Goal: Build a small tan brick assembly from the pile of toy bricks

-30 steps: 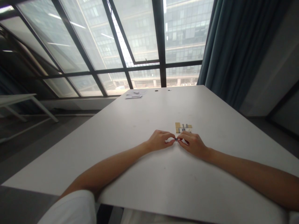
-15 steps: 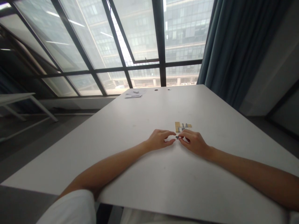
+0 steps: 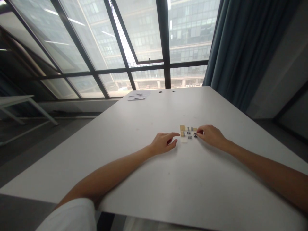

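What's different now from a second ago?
The left hand let go of what both hands were pinching and is now open, beside the yellow blocks. The right hand moved right and slightly farther away, its fingertips at some dark pieces; whether it grips one is too small to tell. The yellow blocks and far papers stayed put.

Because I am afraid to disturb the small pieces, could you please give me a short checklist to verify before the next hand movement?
1. Left hand open and holding nothing: ok.
2. Left hand not touching the yellow pieces: cannot tell; its index finger is very close.
3. Right hand firmly gripping the dark piece at its fingertips: cannot tell; too small.
4. Grey piece between the hands untouched: ok.
5. Papers well away from both hands: ok.
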### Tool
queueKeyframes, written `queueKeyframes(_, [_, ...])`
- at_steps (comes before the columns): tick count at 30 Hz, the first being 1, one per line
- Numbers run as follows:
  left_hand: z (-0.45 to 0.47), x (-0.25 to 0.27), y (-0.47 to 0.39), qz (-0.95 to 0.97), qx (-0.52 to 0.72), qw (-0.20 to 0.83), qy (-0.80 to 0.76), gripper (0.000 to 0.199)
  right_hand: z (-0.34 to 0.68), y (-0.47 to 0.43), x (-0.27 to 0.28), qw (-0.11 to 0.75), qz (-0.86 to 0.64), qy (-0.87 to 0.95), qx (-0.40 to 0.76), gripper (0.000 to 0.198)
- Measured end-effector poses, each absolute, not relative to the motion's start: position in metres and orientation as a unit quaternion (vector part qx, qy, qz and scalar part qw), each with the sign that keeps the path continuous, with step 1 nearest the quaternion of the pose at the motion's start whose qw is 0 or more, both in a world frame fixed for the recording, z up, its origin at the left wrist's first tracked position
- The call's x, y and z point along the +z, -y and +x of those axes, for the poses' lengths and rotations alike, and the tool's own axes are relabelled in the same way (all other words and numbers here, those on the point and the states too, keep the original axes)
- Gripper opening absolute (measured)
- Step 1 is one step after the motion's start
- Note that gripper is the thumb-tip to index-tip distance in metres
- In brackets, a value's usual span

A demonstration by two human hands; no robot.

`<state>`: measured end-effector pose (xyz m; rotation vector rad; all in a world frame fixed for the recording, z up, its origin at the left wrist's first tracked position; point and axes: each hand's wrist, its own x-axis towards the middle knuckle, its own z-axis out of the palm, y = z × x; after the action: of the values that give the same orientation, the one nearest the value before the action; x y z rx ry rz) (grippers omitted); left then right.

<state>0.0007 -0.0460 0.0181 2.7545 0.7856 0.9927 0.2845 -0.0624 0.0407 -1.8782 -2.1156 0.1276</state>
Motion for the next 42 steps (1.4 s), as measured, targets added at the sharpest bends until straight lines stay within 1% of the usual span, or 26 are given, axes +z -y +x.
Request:
queueKeyframes(4, [0.001,0.019,0.047,0.907,0.33,0.048,-0.258,0.028,0.285,0.065,0.037,0.1,-0.662,0.74,0.055,0.016])
queueKeyframes(11, [0.001,0.02,0.048,0.91,0.321,0.05,-0.258,0.027,0.281,0.067,0.032,0.074,-0.661,0.744,0.062,0.014])
queueKeyframes(18, [0.001,0.018,0.045,0.912,0.325,0.049,-0.245,0.023,0.281,0.07,0.031,0.073,-0.668,0.739,0.051,0.016])
queueKeyframes(25, [0.001,0.019,0.044,0.916,0.317,0.043,-0.241,0.022,0.281,0.071,0.03,0.047,-0.665,0.743,0.056,0.02])
queueKeyframes(42, [0.002,0.02,0.045,0.916,0.312,0.044,-0.251,0.023,0.276,0.071,0.027,0.069,-0.672,0.736,0.051,0.022])
